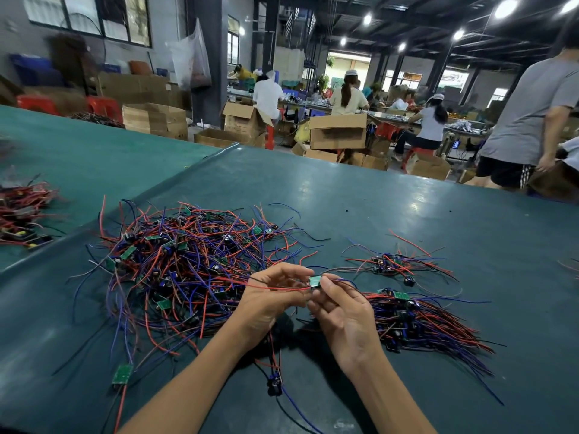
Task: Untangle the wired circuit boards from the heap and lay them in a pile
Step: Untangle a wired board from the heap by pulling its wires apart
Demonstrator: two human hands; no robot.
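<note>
Both hands, left hand [275, 296] & right hand [341, 311], pinching one circuit board [315, 280] just right of the heap [188, 261]; mid-untangle imo, next I'd drop it on the pile [416, 321].

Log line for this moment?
step: untangling | hands: both on one board | heap: left | pile: right

There are 2 hands, the left hand [272, 297] and the right hand [340, 314], holding 1 small green board [315, 280] between them. I see 1 big heap [188, 261] of wired boards mid-left, 2 smaller piles [419, 321] on the right, and 1 loose board [122, 373] at lower left.
</note>
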